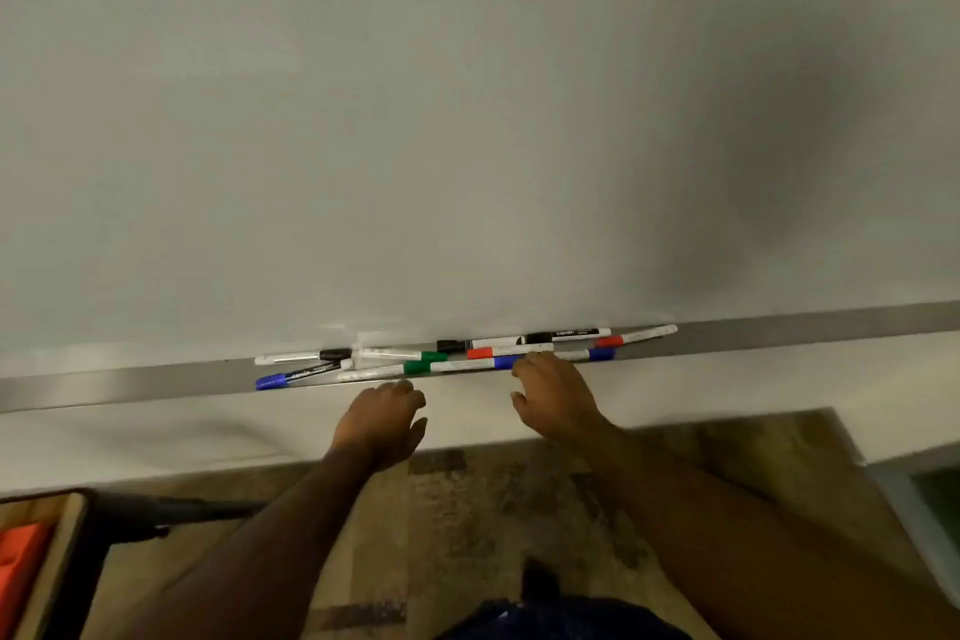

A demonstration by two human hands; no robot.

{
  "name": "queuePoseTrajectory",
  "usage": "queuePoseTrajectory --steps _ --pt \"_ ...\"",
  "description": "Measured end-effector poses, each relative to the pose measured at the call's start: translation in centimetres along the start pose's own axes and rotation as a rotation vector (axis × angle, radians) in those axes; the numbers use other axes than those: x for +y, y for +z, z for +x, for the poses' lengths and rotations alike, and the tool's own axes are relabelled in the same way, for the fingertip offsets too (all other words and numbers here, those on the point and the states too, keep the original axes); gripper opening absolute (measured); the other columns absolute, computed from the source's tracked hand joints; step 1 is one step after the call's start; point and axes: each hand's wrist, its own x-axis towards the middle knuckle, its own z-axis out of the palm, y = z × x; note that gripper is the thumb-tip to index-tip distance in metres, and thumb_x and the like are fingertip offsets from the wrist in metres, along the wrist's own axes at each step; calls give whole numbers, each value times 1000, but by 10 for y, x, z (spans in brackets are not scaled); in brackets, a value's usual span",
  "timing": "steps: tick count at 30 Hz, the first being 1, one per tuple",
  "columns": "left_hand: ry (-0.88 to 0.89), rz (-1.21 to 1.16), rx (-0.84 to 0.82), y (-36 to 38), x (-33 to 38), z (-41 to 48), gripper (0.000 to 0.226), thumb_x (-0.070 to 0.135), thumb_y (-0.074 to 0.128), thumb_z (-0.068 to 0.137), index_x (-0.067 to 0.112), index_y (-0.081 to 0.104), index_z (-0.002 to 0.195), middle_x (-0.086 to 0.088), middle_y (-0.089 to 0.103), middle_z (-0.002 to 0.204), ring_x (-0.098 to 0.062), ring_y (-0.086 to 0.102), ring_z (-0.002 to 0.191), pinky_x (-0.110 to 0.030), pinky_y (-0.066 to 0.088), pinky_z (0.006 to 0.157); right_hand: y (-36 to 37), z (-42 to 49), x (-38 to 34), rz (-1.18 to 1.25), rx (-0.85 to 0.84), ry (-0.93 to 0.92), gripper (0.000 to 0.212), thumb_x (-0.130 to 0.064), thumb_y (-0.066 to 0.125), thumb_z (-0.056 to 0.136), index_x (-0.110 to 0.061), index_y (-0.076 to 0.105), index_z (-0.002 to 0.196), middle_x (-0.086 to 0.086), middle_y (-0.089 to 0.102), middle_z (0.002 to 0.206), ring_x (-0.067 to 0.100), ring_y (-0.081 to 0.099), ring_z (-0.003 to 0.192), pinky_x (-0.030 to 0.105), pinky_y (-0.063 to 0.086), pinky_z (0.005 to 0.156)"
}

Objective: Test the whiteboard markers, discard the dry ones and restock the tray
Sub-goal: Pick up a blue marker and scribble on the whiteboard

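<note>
Head view, markers piled in tray, right hand grip spread touching them, left hand loosely spread just short.

Both bare arms were extended forward. The left hand was held palm down, fingers loosely curled and empty. The right hand was likewise held open, slightly farther forward.

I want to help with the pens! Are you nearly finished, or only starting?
Only starting, it seems. Done: nothing shows; the whiteboard has no test marks. In hand: nothing yet; the right hand reaches the markers in the tray, and the left hand hovers empty. Left: testing, discarding, restocking.
</note>
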Motion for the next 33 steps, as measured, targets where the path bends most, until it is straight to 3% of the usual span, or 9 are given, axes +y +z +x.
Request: queuePoseTrajectory --steps 5,12,22,28,33 --pt "10 -36 101 -12 23 30 39 34 48 95 17 55 130 -5 54 134 -25 51 121 -37 41 99 -1 22 16 -5 33 -118 31 -28 55 95 -13 59 121 5 58 123 22 51 114 39 46 97" --pt "25 37 103 -2 37 57 55 31 53 95 14 39 145 -6 36 153 -24 31 142 -41 21 117 10 42 14 110 86 -178 22 -21 58 94 -12 62 113 5 60 117 22 53 110 35 45 96" --pt "98 70 152 6 34 79 45 34 51 97 19 48 139 -5 53 137 -25 46 130 -42 30 107 17 49 16 61 118 -171 28 -23 64 90 -10 64 114 7 63 116 25 55 111 38 45 95" --pt "143 81 204 4 27 85 38 19 66 87 24 63 124 -3 67 107 -26 62 101 -42 45 87 18 52 16 36 155 -173 22 -19 70 85 -7 68 103 11 65 104 29 60 99 40 49 86" --pt "164 85 222 3 22 86 34 15 54 94 21 61 126 -4 64 114 -27 58 107 -41 40 94 18 55 15 -1 140 -193 23 -24 66 88 -10 67 106 9 64 108 27 57 103 41 47 91"
